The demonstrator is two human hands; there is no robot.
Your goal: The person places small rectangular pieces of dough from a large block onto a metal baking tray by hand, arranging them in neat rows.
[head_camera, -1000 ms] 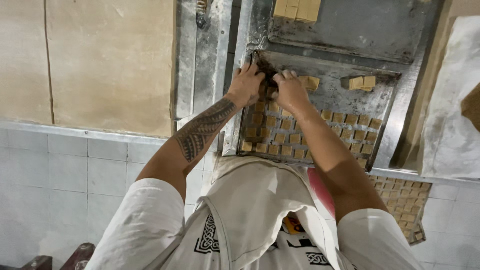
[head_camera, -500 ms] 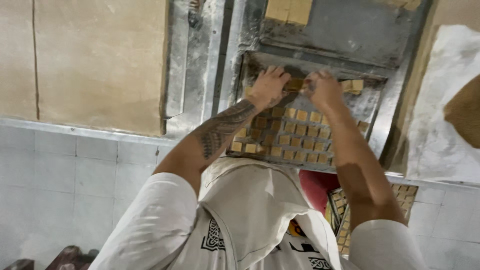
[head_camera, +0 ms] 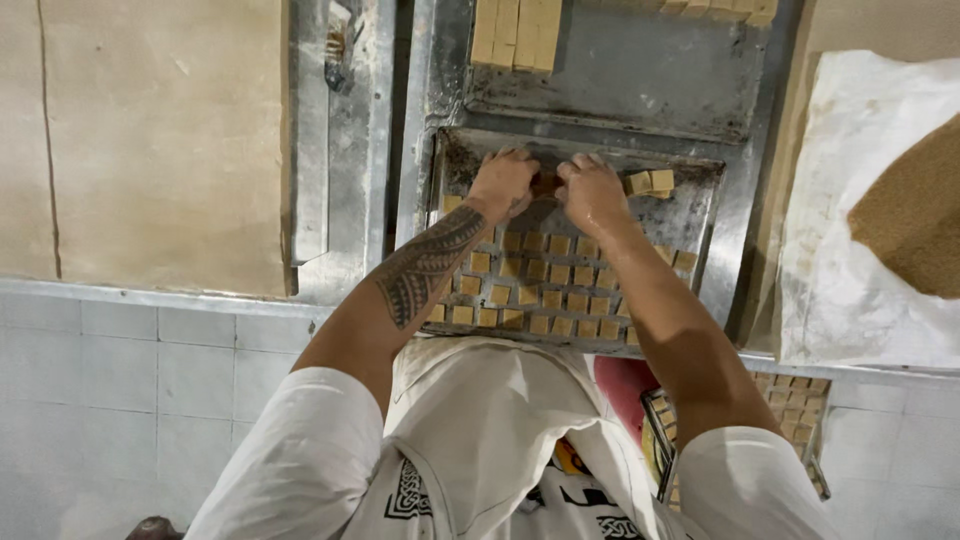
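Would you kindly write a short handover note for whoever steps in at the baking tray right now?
Left hand and right hand: both palm-down, side by side at the far end of the tray, over a few dough squares; the grip itself is hidden.
Tray: lies on the metal table, with rows of squares filling the near half.
Done: near rows set out.
Left: the far strip is mostly bare; a small loose pile sits by the right hand. More cut dough lies on the table beyond, and a filled tray sits lower right.
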